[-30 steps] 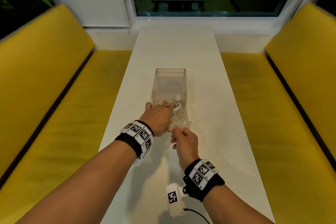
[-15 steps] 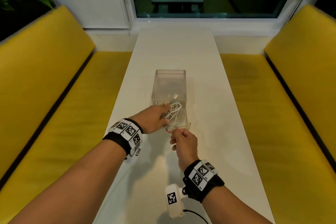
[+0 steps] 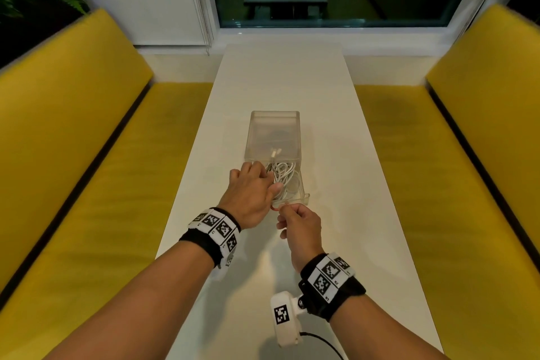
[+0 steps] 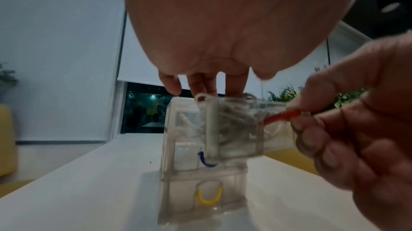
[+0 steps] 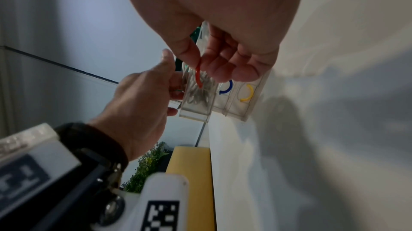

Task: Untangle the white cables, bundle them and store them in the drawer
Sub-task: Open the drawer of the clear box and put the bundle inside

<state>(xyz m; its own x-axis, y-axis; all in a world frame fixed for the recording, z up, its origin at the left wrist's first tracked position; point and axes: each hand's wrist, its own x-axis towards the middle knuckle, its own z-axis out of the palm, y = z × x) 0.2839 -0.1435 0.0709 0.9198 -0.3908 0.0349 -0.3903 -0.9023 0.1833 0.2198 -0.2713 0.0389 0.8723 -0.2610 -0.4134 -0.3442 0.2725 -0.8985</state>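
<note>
Both hands busy: your left hand (image 3: 253, 195) presses white cables (image 3: 285, 177) into open top drawer (image 3: 302, 195) with loosely bent fingers; your right hand (image 3: 301, 226) pinches red handle (image 5: 198, 76). Risk: loops spring over rim, jam drawer when you close it.

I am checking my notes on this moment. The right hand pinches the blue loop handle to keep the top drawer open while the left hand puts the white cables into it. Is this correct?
Not quite: the colour is wrong. The right hand pinches the red loop handle, as the right wrist view shows; the blue handle sits untouched on the middle drawer. The rest holds: the top drawer is open and the left hand puts the white cables into it.
</note>
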